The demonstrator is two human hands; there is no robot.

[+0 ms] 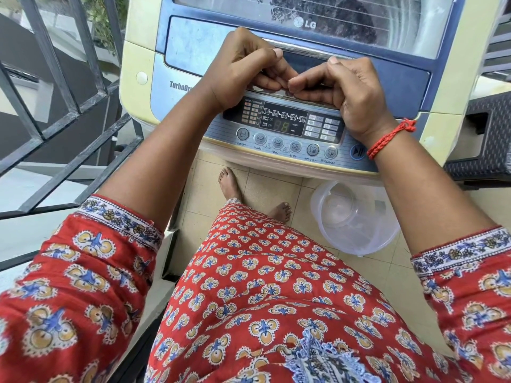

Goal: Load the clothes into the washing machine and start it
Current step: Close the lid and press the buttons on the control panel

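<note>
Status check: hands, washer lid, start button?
Left hand and right hand curled, fingertips together over lid front edge. Lid down, clothes inside. Start button untouched; right wrist beside it.

Blue-and-cream washing machine [290,87] at top; red dress [276,299] with blue-and-yellow floral print below; red thread bracelet [387,139] right; grey railing [69,106] left.
</note>
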